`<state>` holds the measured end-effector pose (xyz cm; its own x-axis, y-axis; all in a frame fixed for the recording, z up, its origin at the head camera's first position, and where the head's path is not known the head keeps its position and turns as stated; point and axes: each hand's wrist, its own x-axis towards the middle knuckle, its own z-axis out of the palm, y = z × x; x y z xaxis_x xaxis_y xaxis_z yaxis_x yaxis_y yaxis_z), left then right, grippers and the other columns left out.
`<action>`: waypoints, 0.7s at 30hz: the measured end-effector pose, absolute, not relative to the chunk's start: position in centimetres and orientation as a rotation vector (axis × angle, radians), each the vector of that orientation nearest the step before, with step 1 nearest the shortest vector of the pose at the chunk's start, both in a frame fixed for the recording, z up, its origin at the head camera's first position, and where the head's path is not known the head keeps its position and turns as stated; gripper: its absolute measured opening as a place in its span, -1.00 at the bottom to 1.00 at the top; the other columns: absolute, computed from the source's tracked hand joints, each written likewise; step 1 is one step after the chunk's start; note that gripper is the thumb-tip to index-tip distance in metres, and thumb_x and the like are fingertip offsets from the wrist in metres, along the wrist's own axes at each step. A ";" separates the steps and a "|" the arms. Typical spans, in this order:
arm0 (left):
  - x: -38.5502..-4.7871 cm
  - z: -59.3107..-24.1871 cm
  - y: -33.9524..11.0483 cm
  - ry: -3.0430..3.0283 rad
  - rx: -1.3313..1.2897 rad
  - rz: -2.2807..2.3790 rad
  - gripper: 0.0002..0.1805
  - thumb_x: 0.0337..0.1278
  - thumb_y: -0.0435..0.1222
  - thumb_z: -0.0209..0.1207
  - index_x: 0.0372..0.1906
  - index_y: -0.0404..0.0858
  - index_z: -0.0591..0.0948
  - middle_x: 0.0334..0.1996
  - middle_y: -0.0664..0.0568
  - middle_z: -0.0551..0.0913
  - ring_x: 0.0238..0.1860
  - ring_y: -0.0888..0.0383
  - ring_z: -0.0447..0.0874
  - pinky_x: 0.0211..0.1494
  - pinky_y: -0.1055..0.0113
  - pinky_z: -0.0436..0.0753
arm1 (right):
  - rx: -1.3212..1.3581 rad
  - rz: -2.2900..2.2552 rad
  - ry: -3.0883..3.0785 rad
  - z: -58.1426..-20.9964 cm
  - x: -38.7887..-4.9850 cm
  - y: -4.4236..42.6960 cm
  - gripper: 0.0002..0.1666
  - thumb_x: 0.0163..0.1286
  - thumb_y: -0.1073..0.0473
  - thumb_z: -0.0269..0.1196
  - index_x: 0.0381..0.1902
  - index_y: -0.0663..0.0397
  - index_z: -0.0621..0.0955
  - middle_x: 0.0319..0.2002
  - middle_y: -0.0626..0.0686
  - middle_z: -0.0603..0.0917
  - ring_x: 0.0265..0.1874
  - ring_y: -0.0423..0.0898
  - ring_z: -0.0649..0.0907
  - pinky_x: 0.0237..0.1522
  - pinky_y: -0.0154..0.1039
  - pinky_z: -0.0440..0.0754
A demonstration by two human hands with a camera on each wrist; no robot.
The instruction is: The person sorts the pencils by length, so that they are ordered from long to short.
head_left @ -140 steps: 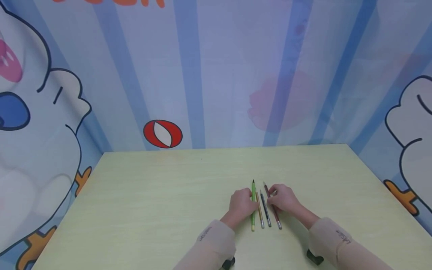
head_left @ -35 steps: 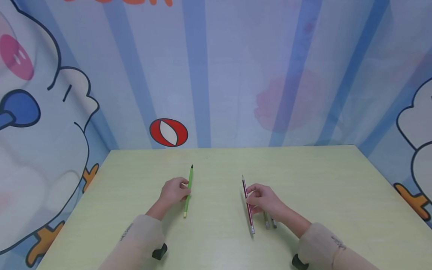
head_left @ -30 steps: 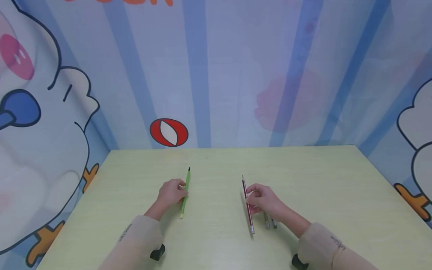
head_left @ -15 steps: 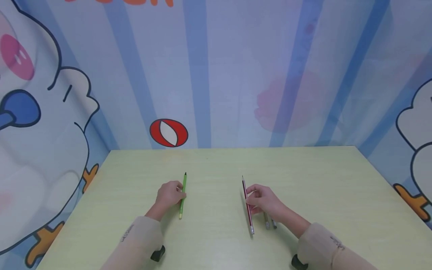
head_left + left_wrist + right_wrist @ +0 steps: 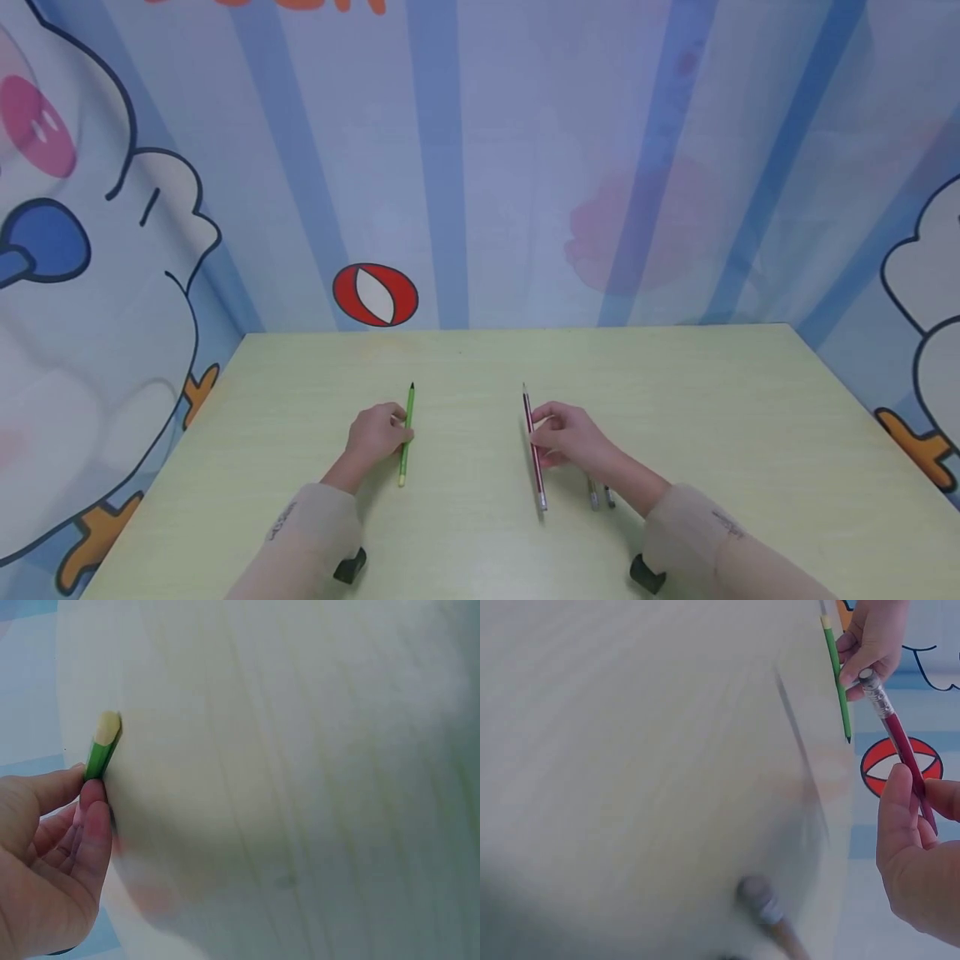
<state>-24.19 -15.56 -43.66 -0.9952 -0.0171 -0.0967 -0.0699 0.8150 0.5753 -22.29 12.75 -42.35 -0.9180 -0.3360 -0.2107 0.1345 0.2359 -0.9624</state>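
On the left of the table, my left hand (image 5: pixel 377 435) pinches a green pencil (image 5: pixel 408 417) with a dark tip pointing away and a pale end toward me. The left wrist view shows the green pencil's pale end (image 5: pixel 109 727) above the thumb and fingers. My right hand (image 5: pixel 572 437) pinches a dark red pencil (image 5: pixel 537 475) by its middle; its shadow lies apart from it in the right wrist view. Under my right wrist the ends of two more pencils (image 5: pixel 593 495) show, their upper parts hidden by the hand.
The pale yellow table (image 5: pixel 480 367) ends at a blue striped backdrop (image 5: pixel 502 167) with cartoon figures. In the right wrist view, a blurred pencil end (image 5: pixel 761 896) is near the bottom.
Over the last half second my right hand has moved left with the dark red pencil. Earlier my left hand carried the green pencil left, away from the other pencils; it now stays still.
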 end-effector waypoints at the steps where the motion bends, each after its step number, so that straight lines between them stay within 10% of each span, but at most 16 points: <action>1: -24.2 -43.7 -15.6 2.912 -0.067 0.923 -0.70 -0.11 -0.32 0.21 -0.19 -0.36 0.55 -0.44 -0.03 0.67 -0.56 0.26 0.53 -0.44 0.42 0.39 | -0.183 -1.732 2.137 -42.3 -22.5 12.4 -0.67 0.18 0.37 0.10 -0.08 0.37 0.37 -0.53 0.01 0.56 -0.55 -0.16 0.57 -0.45 -0.26 0.61; 21: -24.3 -43.8 -15.7 2.903 -0.080 0.894 -0.67 -0.09 -0.31 0.21 -0.14 -0.35 0.54 -0.44 -0.01 0.66 -0.54 0.25 0.51 -0.44 0.43 0.39 | -0.135 -1.851 2.089 -41.0 -25.5 3.5 -0.74 0.14 0.43 0.13 -0.16 0.34 0.45 -0.58 0.00 0.49 -0.67 -0.19 0.52 -0.60 -0.36 0.57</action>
<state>-24.32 -15.67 -43.84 -0.9933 -0.0202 -0.1135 -0.0806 0.8258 0.5582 -25.55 3.51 -41.03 -0.9359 -0.2952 -0.1923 0.1554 0.1440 -0.9773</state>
